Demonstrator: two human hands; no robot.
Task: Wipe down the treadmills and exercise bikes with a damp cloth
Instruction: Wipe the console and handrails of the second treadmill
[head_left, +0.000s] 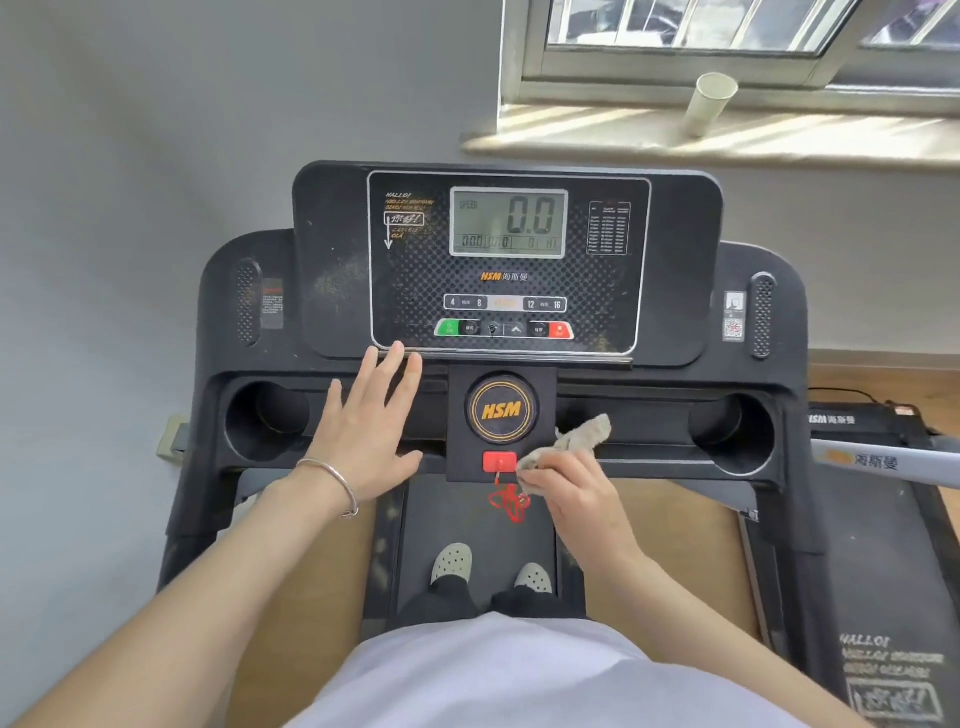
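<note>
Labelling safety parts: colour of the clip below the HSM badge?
The safety clip is red; head view shows it.

I saw a wooden floor (878, 371) carrying a black HSM treadmill (332, 260), with a second treadmill (883, 545) just beside it on the right. Two pale clogs (453, 564) stood on the first treadmill's belt (447, 514). A crumpled grey cloth (582, 436) touched its console ledge (649, 452). Behind, a paper cup (709, 104) stood on a sunlit windowsill (571, 135).
</note>
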